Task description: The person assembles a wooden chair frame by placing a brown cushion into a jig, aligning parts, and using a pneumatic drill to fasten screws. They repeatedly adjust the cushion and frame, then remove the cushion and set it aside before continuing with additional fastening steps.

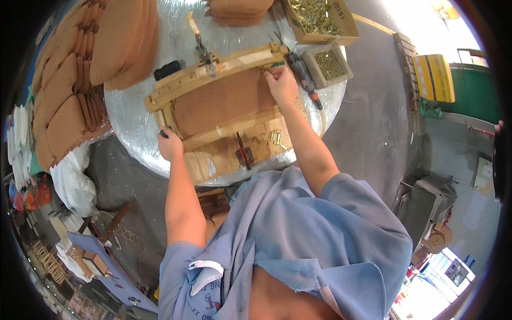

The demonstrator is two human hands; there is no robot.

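Observation:
A wooden jig (213, 80) lies on the wrapped round table, with a flat brown panel (229, 104) set between its rails. At the jig's left end, my left hand (169, 145) is closed on a small dark green piece (164, 134). My right hand (281, 85) pinches at the far right corner, where another small green piece (278, 64) shows at the fingertips. A toggle clamp (202, 52) with a yellowish handle is on the far rail. A second clamp (244, 153) with red on it sits on the near board, beside several loose brass fittings (277, 137).
A corded power screwdriver (304, 77) lies right of the jig. Beyond it are a tray of small screws (329, 65) and a carton of brass fittings (314, 21). Stacked brown panels (125, 42) crowd the left. A black object (168, 70) rests behind the jig.

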